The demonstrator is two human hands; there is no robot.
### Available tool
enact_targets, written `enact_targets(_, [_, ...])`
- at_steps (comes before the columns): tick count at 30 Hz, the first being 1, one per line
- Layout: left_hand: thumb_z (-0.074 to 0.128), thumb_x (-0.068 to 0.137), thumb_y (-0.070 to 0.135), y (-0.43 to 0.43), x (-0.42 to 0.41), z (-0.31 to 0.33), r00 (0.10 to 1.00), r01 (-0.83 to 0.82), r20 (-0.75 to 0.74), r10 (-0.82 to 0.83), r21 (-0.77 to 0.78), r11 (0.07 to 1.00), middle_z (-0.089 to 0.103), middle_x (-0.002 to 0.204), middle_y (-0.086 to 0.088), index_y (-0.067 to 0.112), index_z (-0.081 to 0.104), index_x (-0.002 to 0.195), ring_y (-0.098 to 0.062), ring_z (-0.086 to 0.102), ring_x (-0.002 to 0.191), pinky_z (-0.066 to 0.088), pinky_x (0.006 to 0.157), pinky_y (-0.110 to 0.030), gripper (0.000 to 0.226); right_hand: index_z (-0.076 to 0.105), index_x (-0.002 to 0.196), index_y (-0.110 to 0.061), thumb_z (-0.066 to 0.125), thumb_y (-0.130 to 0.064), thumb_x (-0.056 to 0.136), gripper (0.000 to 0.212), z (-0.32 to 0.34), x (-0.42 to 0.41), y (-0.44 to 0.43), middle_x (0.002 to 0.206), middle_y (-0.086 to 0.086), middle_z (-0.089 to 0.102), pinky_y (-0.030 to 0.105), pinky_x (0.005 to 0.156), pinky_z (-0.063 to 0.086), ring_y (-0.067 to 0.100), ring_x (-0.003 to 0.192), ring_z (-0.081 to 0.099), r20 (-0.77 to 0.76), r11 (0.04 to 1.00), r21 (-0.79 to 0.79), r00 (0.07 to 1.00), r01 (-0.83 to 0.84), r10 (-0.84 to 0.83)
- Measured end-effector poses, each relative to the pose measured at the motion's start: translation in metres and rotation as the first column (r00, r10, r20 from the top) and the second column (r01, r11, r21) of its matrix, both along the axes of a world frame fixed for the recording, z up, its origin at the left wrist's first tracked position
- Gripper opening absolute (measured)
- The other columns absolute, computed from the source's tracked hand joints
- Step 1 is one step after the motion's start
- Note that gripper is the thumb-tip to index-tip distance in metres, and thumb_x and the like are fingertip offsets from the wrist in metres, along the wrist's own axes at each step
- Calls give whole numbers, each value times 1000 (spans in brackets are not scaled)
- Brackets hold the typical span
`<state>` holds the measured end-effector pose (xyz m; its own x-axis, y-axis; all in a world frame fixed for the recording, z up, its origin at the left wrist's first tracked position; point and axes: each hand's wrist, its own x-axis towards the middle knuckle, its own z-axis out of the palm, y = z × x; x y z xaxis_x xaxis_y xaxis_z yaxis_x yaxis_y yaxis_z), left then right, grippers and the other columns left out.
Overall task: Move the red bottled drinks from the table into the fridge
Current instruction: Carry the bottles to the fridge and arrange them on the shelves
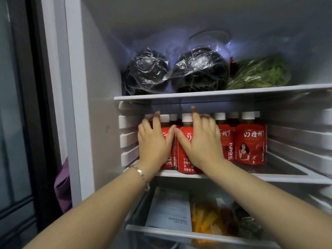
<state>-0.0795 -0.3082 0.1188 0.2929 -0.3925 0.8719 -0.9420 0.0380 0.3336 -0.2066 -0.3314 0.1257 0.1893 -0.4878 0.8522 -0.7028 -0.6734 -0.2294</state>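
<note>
Several red bottled drinks with white caps stand in rows on the fridge's middle shelf (280, 177). My left hand (154, 141) lies flat with straight fingers against the leftmost front bottle (168, 159). Beside it, thumbs almost touching, my right hand (201, 141) presses with spread fingers on the neighbouring front bottle (185, 159). Two more front bottles stand free to the right, one partly hidden by my right hand (227, 141) and one fully in view (250, 142). Further caps show in a back row behind them.
The shelf above (215, 94) holds two dark round items in clear plastic (199, 69) and bagged greens (260, 74). Below, a drawer (179, 232) contains a white paper packet and orange food. The fridge's ribbed left wall (127, 137) is close to my left hand.
</note>
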Motion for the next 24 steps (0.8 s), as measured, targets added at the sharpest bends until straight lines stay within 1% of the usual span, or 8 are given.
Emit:
enact_targets(3, [16, 81, 62, -3, -1, 2, 998, -40, 40, 38, 56, 998, 42, 134, -17, 15, 33, 142, -31, 42, 119, 34, 99, -39, 80, 25, 147, -14, 41, -58, 91, 73, -1, -2, -3, 141, 12, 43, 35, 108, 26, 26, 132, 35, 48, 996, 40, 996, -80, 78])
enact_targets(5, [20, 85, 64, -3, 1, 4, 999, -43, 38, 39, 116, 992, 43, 134, -17, 17, 29, 144, -30, 42, 121, 32, 102, -38, 76, 22, 148, -14, 40, -58, 91, 75, -2, -5, -7, 142, 12, 43, 34, 107, 28, 26, 132, 36, 47, 995, 61, 996, -80, 77])
enact_targets(10, [34, 93, 57, 5, 5, 19, 993, -98, 99, 65, 379, 920, 34, 143, -18, 12, 12, 149, -32, 34, 129, 29, 106, -41, 75, 31, 144, -16, -2, -72, 73, 96, -1, -24, -22, 144, 9, 41, 38, 111, 17, 27, 138, 26, -203, 986, 55, 968, 159, -145])
enact_targets(14, [41, 94, 51, 19, -8, 16, 999, 24, -51, 6, 579, 815, 6, 155, -16, 6, -4, 149, -30, 10, 143, 16, 116, -41, 85, 21, 147, -10, 26, -60, 93, 74, -7, -32, -13, 153, 7, 26, 39, 117, 4, 23, 144, 13, -325, 960, 147, 928, 238, -181])
enact_targets(18, [43, 97, 38, 49, -18, 5, 998, 8, -49, 25, 566, 824, 4, 154, -17, 5, 4, 148, -33, 13, 141, 20, 113, -42, 72, 17, 146, -9, 57, -42, 89, 76, -6, -30, 21, 150, 17, 19, 38, 115, 17, 32, 140, 15, -298, 922, 303, 943, 241, -149])
enact_targets(21, [49, 93, 27, 80, -14, -1, 999, 42, -15, -41, 547, 836, 44, 128, -15, 9, 50, 117, -29, 46, 113, 43, 93, -37, 30, 38, 130, -11, 56, -23, 89, 46, -9, -31, 53, 130, 13, 41, 37, 97, 38, 29, 121, 39, -233, 957, 243, 967, 160, -103])
enact_targets(22, [49, 92, 23, 95, -9, -3, 996, 85, -54, -66, 583, 808, 55, 110, -14, 10, 57, 95, -27, 54, 97, 47, 80, -33, 16, 45, 123, -12, 54, -21, 90, 35, -12, -28, 69, 123, 10, 49, 36, 88, 43, 27, 112, 48, -244, 961, 259, 969, 99, -34])
enact_targets(24, [47, 90, 19, 116, -2, -9, 983, 176, -163, -84, 703, 689, 63, 82, -9, 13, 53, 70, -23, 60, 71, 48, 59, -26, 22, 55, 103, -16, 52, -23, 90, 15, -16, -20, 91, 108, 6, 61, 33, 72, 46, 25, 93, 58, -315, 929, 371, 943, 19, 106])
